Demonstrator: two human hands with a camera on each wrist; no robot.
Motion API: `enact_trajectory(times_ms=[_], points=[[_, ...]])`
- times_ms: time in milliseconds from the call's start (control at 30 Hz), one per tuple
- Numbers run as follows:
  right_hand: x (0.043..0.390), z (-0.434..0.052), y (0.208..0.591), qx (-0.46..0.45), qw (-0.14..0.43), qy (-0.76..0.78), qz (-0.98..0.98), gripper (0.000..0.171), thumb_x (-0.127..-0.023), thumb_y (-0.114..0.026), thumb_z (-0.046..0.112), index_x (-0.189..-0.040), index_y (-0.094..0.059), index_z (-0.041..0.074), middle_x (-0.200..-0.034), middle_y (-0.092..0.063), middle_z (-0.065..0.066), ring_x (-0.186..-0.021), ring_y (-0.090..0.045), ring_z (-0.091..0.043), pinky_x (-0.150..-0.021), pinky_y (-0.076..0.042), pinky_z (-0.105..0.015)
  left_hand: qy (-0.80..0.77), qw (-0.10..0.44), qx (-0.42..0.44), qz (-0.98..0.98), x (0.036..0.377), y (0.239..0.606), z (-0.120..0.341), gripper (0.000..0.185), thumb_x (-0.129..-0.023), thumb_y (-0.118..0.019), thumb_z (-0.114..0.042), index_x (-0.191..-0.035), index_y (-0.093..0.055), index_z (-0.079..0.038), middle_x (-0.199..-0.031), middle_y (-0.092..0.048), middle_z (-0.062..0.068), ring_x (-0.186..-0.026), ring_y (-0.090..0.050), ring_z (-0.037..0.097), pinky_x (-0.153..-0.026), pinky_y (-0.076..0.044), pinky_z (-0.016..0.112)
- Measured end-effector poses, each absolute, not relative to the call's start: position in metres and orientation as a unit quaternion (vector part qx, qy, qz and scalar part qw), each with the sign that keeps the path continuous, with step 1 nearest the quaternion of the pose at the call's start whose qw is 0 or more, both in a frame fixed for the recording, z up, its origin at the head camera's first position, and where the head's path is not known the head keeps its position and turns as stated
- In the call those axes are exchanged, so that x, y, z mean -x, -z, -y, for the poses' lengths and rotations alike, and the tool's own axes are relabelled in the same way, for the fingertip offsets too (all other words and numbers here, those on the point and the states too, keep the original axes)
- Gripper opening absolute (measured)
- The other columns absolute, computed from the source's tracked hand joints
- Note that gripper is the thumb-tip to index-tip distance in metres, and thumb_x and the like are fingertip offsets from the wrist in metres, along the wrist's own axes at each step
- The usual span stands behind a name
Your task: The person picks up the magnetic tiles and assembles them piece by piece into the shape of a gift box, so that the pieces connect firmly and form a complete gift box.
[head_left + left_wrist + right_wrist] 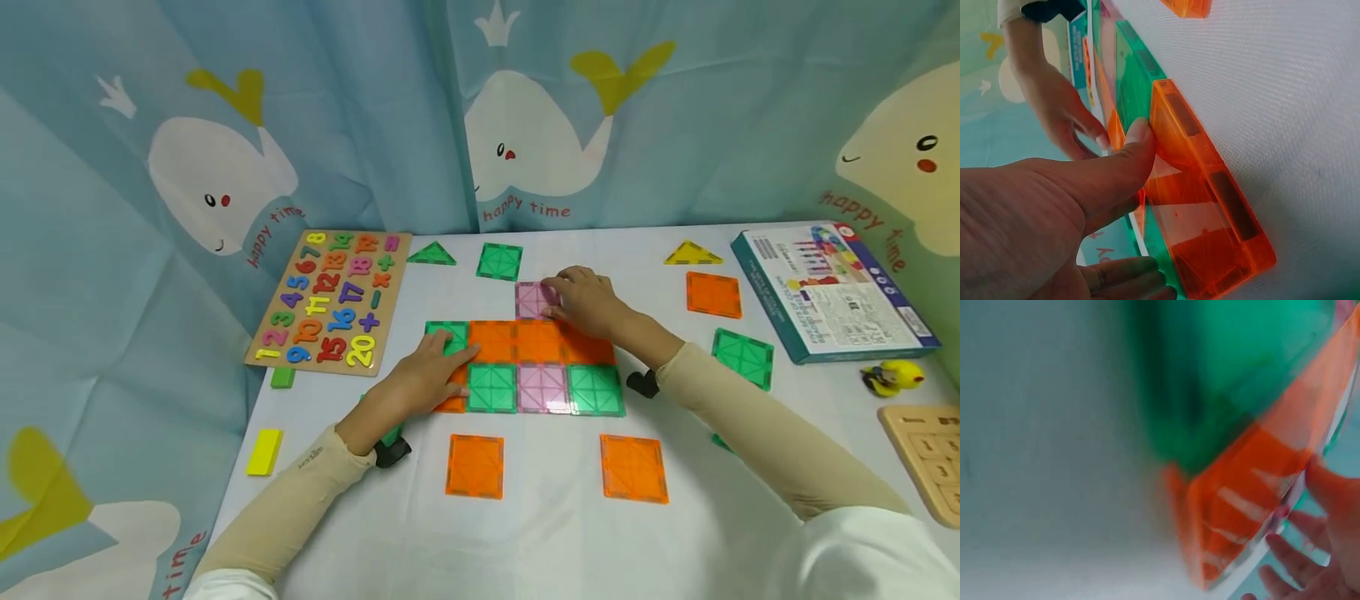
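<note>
Nearest the head camera, two loose translucent orange square tiles (476,466) (633,468) are seen on the white table (540,533), just in front of a flat patchwork of joined orange, green and pink plastic tiles (532,365). The left hand (420,379) is laid flat across the patchwork's left end, fingers straight and together, the thumb pressed against an orange tile's edge (1210,206) (shown closely by the left wrist view). The right hand (588,300) is curled over a pink square tile (534,300) at the patchwork's far edge, touching the orange row; whether it is pinched cannot be told. A wooden number puzzle board (330,304) is set well to the left.
</note>
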State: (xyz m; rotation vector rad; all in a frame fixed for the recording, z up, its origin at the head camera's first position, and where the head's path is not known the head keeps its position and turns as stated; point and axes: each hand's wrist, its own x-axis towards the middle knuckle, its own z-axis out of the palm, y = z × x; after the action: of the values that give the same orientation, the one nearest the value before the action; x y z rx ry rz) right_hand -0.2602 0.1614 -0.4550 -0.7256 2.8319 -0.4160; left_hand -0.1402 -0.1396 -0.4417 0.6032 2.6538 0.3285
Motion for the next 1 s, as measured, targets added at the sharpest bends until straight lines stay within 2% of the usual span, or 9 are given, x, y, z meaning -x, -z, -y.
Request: enact_trajectory(times_ms=[133,333,500,600,733,900,1000], points=[[0.254,-0.158,0.453,0.244,0.107,0.137,-0.954,0.061,-0.103,-0.07,0.034,-0.155,-0.052,0.007,-0.151,-0.048,-0.029,-0.142,-0.04,-0.049,-0.112,-0.036,-0.072,-0.121,0.199,-0.218,-0.948,0.14,0.441,0.14,0.071,-0.101,-0.069,-0.043,-0.164,-0.041,-0.024,-0.159,-0.033,0.023,-0.138,-0.038,0.034,-0.092,-0.061,0.046],[0.263,-0.158,0.449,0.251,0.133,0.147,-0.947,0.06,-0.104,-0.069,0.035,-0.154,-0.051,0.006,-0.153,-0.044,-0.03,-0.139,-0.042,-0.05,-0.11,-0.036,-0.072,-0.119,0.203,-0.214,-0.948,0.14,0.439,0.139,0.072,-0.1,-0.069,-0.044,-0.164,-0.042,-0.024,-0.158,-0.034,0.023,-0.136,-0.039,0.034,-0.093,-0.061,0.045],[0.287,-0.15,0.452,0.252,0.144,0.16,-0.943,0.067,-0.106,-0.065,0.037,-0.158,-0.042,0.002,-0.158,-0.038,-0.032,-0.142,-0.039,-0.052,-0.112,-0.036,-0.074,-0.119,0.199,-0.216,-0.948,0.14,0.439,0.14,0.071,-0.1,-0.069,-0.044,-0.163,-0.043,-0.025,-0.157,-0.034,0.024,-0.135,-0.04,0.034,-0.093,-0.061,0.046],[0.306,-0.139,0.454,0.24,0.147,0.178,-0.943,0.071,-0.107,-0.064,0.035,-0.162,-0.035,0.0,-0.161,-0.034,-0.032,-0.147,-0.036,-0.051,-0.117,-0.032,-0.074,-0.123,0.2,-0.218,-0.947,0.14,0.439,0.14,0.071,-0.1,-0.069,-0.043,-0.163,-0.044,-0.024,-0.156,-0.035,0.024,-0.134,-0.04,0.035,-0.092,-0.06,0.045],[0.327,-0.117,0.457,0.227,0.149,0.192,-0.943,0.072,-0.108,-0.062,0.031,-0.165,-0.03,0.001,-0.163,-0.031,-0.031,-0.149,-0.034,-0.049,-0.12,-0.03,-0.071,-0.121,0.201,-0.219,-0.947,0.141,0.439,0.14,0.071,-0.1,-0.069,-0.043,-0.163,-0.043,-0.025,-0.157,-0.034,0.023,-0.134,-0.039,0.034,-0.091,-0.06,0.044],[0.334,-0.092,0.458,0.237,0.142,0.16,-0.948,0.063,-0.109,-0.06,0.031,-0.164,-0.038,0.007,-0.16,-0.039,-0.027,-0.146,-0.04,-0.045,-0.116,-0.037,-0.066,-0.121,0.202,-0.218,-0.947,0.142,0.44,0.139,0.07,-0.101,-0.068,-0.043,-0.164,-0.042,-0.025,-0.158,-0.033,0.023,-0.136,-0.038,0.034,-0.091,-0.061,0.046],[0.328,-0.081,0.457,0.261,0.134,0.14,-0.946,0.06,-0.108,-0.063,0.031,-0.161,-0.045,0.01,-0.156,-0.045,-0.024,-0.144,-0.043,-0.043,-0.113,-0.04,-0.064,-0.119,0.201,-0.214,-0.948,0.142,0.441,0.14,0.069,-0.101,-0.068,-0.043,-0.163,-0.043,-0.026,-0.158,-0.033,0.023,-0.136,-0.038,0.034,-0.092,-0.061,0.046]])
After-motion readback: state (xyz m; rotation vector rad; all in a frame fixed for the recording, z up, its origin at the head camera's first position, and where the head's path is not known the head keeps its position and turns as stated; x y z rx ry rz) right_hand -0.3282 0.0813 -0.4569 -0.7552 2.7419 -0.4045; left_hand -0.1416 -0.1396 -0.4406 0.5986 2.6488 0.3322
